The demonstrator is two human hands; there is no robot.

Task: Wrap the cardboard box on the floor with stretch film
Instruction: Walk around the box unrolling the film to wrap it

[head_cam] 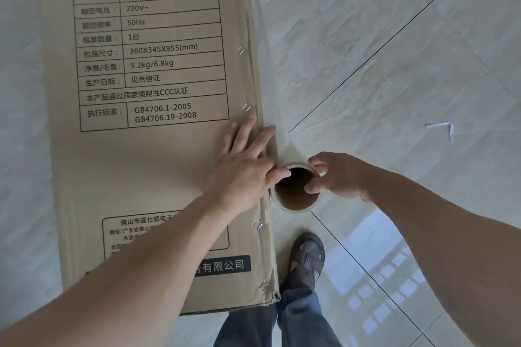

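**Film start pinned at box edge, roll held upright beside it**

Tall brown corrugated cardboard box (146, 149) with a printed black spec table takes the left and centre of view, its big face toward the camera, stapled seam running down its right edge. It stands on a pale grey marbled tile floor (394, 51).

Left hand (245, 166) lies flat on the box face near the right edge, fingers straight and spread, fingertips reaching over the seam. Thumb is tucked toward the roll's rim. It looks to be pressing the film's free end to the cardboard, but the film is too clear to confirm.

Just right of the box edge, touching or nearly touching it: stretch film roll with a brown cardboard core (296, 189), seen end-on, open core facing the camera. A faint sheen of film seems to run from the roll to the box edge.

Right hand (335, 177) grips the roll's top rim, thumb hooked inside the core, fingers curled over the far rim.

Near, below the roll: a foot in a dark grey sandal (307, 259), blue trouser legs. Far right on the floor: a small white scrap (445, 128).

Risks, judged: the film end peels off if the left hand lifts before a full turn locks it; film could snag and tear on the staples; a rim-only grip may let the roll tilt or slip.
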